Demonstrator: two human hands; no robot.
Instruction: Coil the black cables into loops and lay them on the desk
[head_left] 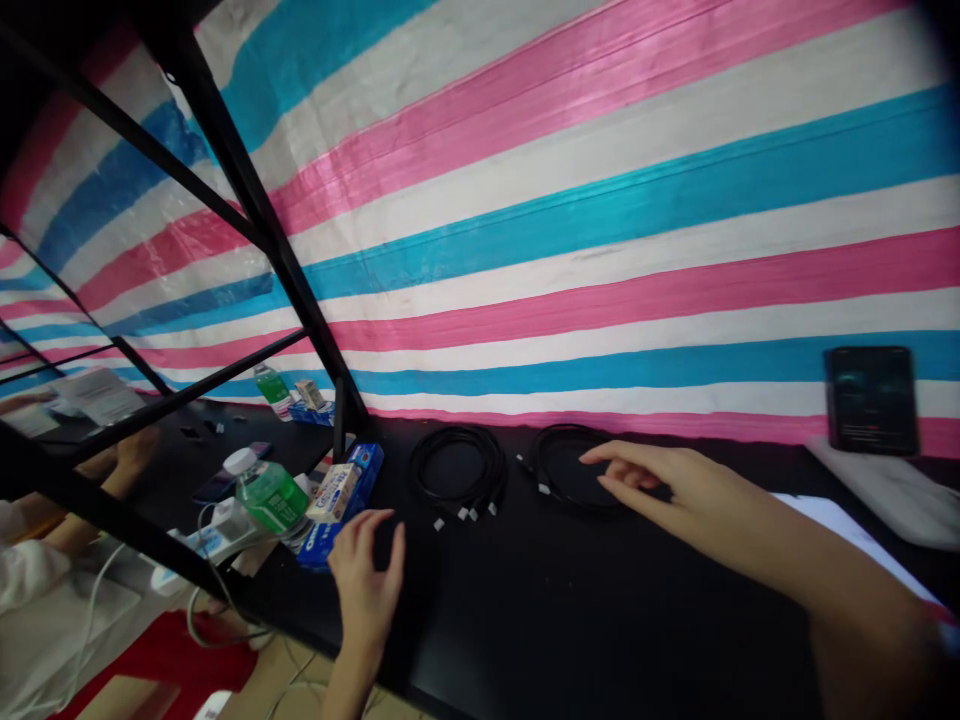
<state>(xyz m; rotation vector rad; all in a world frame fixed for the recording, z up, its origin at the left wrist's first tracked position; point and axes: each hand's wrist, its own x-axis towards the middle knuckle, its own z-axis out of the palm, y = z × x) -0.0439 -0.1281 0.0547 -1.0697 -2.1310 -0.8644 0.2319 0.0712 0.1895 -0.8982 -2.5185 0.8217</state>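
Showing nothing grasped: right hand, fingers parted, at smaller black cable coil, contact unclear; left hand, loosely curled, beside blue box; larger black cable coil between; both coils likely light, springy, apt to unspool, best pinched across all strands.

- My one camera sits on my head, looking forward and down over the black table at six o'clock.
- It faces the striped sheet, which fills twelve o'clock.
- It looks closely on my left hand at seven o'clock, my right hand at four.
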